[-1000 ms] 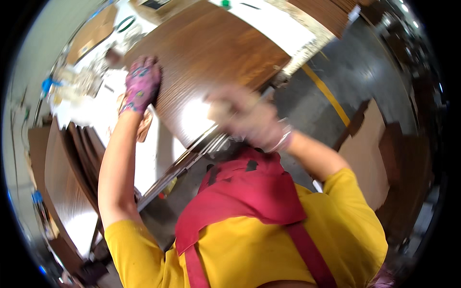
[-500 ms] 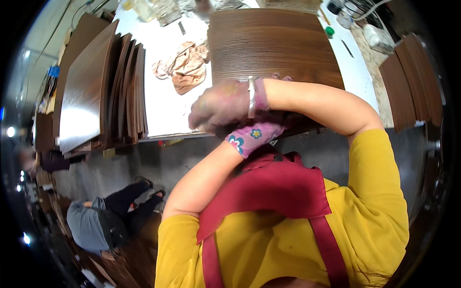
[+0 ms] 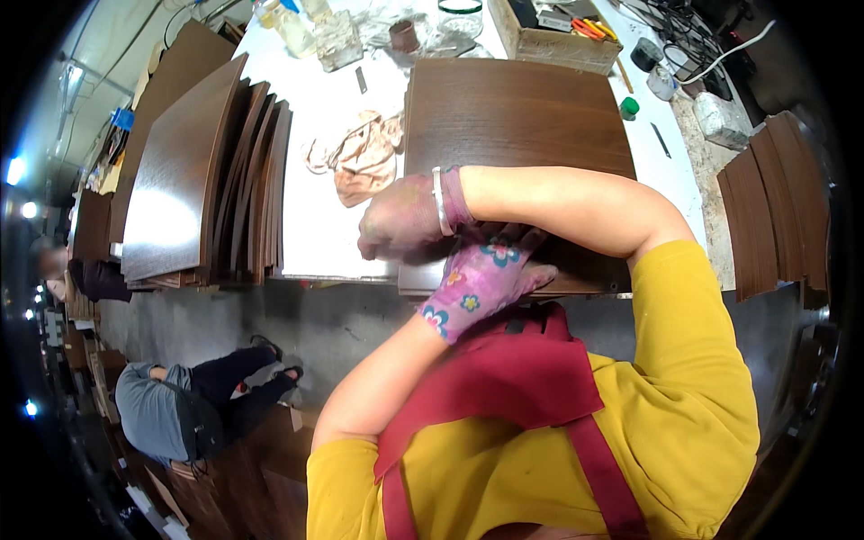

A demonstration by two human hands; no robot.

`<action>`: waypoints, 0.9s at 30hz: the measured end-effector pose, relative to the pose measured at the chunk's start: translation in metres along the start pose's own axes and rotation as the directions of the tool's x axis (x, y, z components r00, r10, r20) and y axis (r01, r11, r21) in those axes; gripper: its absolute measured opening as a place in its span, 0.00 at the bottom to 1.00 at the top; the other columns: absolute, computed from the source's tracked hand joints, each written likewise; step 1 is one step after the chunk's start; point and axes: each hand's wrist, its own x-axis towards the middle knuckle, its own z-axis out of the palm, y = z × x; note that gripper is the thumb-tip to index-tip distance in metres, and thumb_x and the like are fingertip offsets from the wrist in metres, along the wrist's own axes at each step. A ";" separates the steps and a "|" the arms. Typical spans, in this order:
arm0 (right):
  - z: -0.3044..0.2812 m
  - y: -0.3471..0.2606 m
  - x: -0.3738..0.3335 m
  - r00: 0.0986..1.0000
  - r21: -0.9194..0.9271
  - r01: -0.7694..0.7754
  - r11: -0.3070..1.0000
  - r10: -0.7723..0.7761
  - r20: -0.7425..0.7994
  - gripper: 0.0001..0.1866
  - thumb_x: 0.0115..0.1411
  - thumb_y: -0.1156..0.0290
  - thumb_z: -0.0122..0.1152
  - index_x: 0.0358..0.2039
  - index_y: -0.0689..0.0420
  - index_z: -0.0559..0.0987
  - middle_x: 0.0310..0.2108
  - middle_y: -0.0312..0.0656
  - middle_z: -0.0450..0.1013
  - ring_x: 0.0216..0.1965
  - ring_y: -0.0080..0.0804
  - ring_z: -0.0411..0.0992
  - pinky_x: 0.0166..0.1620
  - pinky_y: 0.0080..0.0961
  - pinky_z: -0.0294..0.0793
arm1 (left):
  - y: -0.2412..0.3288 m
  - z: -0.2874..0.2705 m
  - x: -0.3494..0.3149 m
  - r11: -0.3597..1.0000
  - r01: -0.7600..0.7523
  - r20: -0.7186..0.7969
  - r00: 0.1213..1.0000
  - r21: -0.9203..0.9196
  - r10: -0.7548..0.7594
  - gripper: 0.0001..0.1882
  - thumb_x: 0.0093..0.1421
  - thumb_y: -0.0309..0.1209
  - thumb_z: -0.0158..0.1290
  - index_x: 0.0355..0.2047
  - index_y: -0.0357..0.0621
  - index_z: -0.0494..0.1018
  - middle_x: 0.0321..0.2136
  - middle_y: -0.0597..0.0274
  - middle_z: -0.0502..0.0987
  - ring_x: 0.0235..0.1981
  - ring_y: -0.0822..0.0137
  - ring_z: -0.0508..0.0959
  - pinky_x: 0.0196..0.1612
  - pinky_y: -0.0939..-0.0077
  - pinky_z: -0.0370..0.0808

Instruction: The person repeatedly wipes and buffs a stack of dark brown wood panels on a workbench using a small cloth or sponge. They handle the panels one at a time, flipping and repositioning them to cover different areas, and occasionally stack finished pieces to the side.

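Observation:
A dark brown wood-grain board (image 3: 522, 117) lies flat on the white table in front of me. My left hand (image 3: 490, 274), in a floral purple glove, rests on its near edge with fingers stretched out and thumb apart. Crossing over it, my right hand (image 3: 405, 216) wears a stained purple glove and is at the board's near left corner. Its fingers are curled; what they hold, if anything, is hidden beneath. Just beyond my right hand, a crumpled, stained beige cloth (image 3: 364, 166) lies left of the board.
Brown boards (image 3: 180, 180) stand stacked at the left; more brown panels (image 3: 765, 198) stand at the right. A box of tools (image 3: 567, 49), a green cap (image 3: 629, 109) and bottles (image 3: 295, 36) sit farther back. Behind at left, another person (image 3: 171, 405) is bent over.
The view has shifted, showing more of the table's far side. My left hand, mostly hidden under the right arm before, now shows with fingers spread. My right hand stays near the board's left corner.

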 end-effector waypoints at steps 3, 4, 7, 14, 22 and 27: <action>-0.019 0.037 -0.004 0.995 -0.048 -0.051 0.998 0.046 -0.092 0.15 0.54 0.70 0.57 0.43 0.53 0.81 0.38 0.45 0.78 0.43 0.41 0.76 0.46 0.35 0.73 | -0.003 -0.002 0.009 0.984 -0.153 -0.170 0.971 0.094 0.168 0.34 0.58 0.53 0.52 0.61 0.52 0.65 0.61 0.54 0.64 0.64 0.51 0.61 0.67 0.49 0.49; -0.021 0.059 -0.005 0.986 0.019 -0.009 1.000 0.012 -0.168 0.14 0.54 0.69 0.57 0.42 0.53 0.82 0.38 0.45 0.78 0.43 0.42 0.76 0.47 0.34 0.73 | -0.001 -0.007 0.011 0.987 -0.130 -0.117 0.983 0.094 0.141 0.34 0.59 0.54 0.51 0.62 0.53 0.64 0.62 0.57 0.63 0.64 0.54 0.60 0.67 0.50 0.49; -0.046 0.097 -0.015 0.969 -0.025 -0.134 0.991 0.126 -0.213 0.14 0.55 0.68 0.58 0.42 0.52 0.82 0.38 0.45 0.78 0.42 0.41 0.76 0.46 0.33 0.73 | 0.000 -0.005 0.012 0.988 -0.118 -0.079 0.989 0.095 0.126 0.34 0.58 0.53 0.52 0.62 0.55 0.64 0.61 0.58 0.64 0.65 0.54 0.59 0.66 0.52 0.50; -0.089 0.172 -0.020 0.877 -0.083 -0.370 0.925 0.318 -0.359 0.21 0.50 0.75 0.56 0.46 0.44 0.81 0.40 0.40 0.79 0.44 0.37 0.77 0.46 0.31 0.73 | -0.001 -0.005 0.012 0.995 -0.063 -0.023 0.998 0.076 0.065 0.35 0.57 0.54 0.53 0.63 0.58 0.62 0.63 0.62 0.62 0.66 0.57 0.57 0.67 0.53 0.49; -0.125 0.258 -0.022 0.735 -0.310 -0.592 0.744 0.341 -0.587 0.13 0.55 0.67 0.56 0.40 0.52 0.82 0.38 0.46 0.78 0.41 0.44 0.76 0.45 0.33 0.73 | -0.002 -0.005 0.015 0.997 -0.058 -0.012 0.998 0.049 0.059 0.40 0.51 0.52 0.59 0.63 0.59 0.62 0.63 0.63 0.62 0.67 0.57 0.57 0.67 0.52 0.49; -0.119 0.252 -0.073 0.425 0.184 -0.539 0.822 0.454 -0.783 0.14 0.59 0.63 0.55 0.43 0.53 0.80 0.39 0.47 0.78 0.41 0.41 0.76 0.46 0.32 0.73 | -0.003 -0.006 0.015 0.995 -0.091 -0.044 0.995 0.042 0.093 0.37 0.53 0.51 0.58 0.62 0.57 0.64 0.62 0.62 0.63 0.65 0.54 0.59 0.66 0.50 0.52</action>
